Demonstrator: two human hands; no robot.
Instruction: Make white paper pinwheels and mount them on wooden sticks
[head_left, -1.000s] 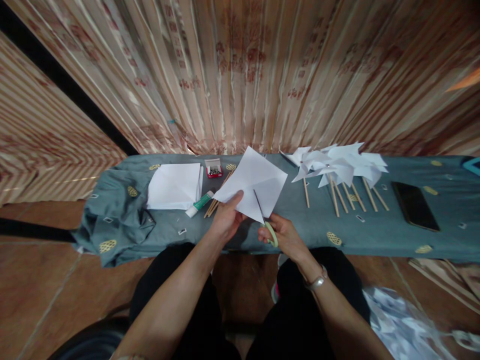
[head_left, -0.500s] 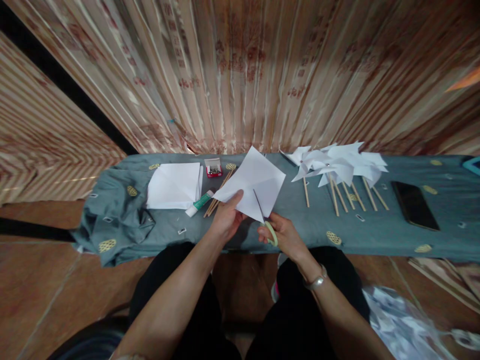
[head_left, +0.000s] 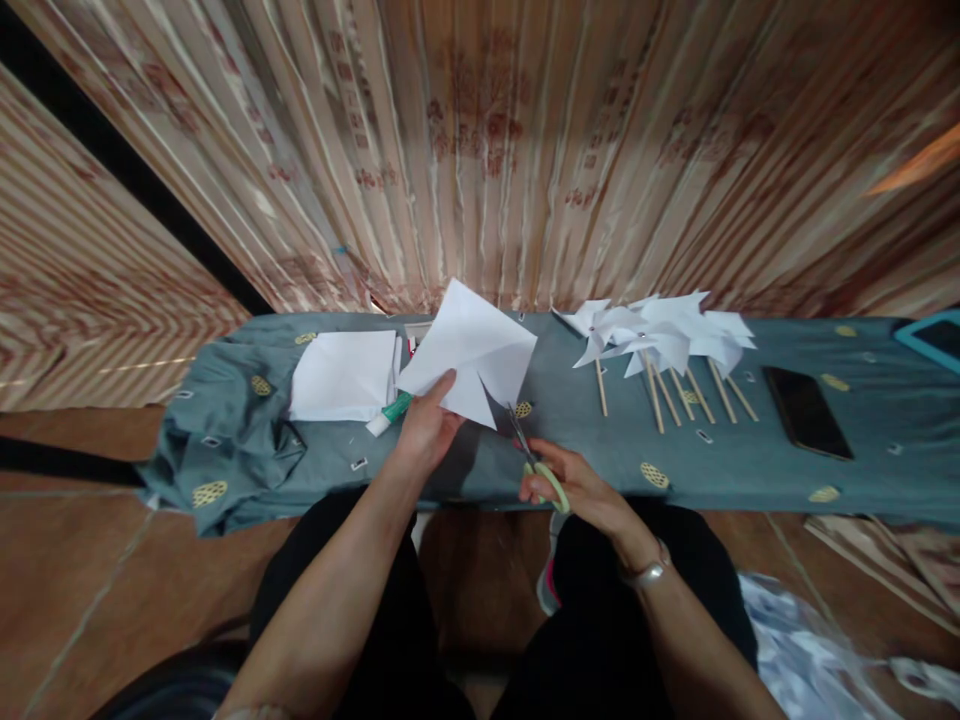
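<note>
My left hand (head_left: 430, 425) pinches the lower left part of a white paper sheet (head_left: 469, 335), thumb on top. A slit runs from the sheet's lower corner toward its middle, and the two flaps beside it stand apart. In my right hand (head_left: 570, 478) are scissors (head_left: 531, 455) with pale green handles. Their blades point up and left, with the tips close to the lower right edge of the paper; whether they touch it I cannot tell. The sheet is held above the cloth and partly hides a small box (head_left: 412, 343) behind it.
A stack of white paper (head_left: 345, 375) and a green-and-white tube (head_left: 390, 412) lie at left. Several paper pinwheels (head_left: 664, 335) on wooden sticks lie at right, beside a black phone (head_left: 808, 412). Grey-green cloth (head_left: 480, 480) covers the narrow surface; a plastic bag (head_left: 802, 650) sits on the floor.
The scissors have come out of the paper, leaving an open slit. My left hand has shifted the sheet left and turned it somewhat, so it now covers the wooden sticks and most of the box.
</note>
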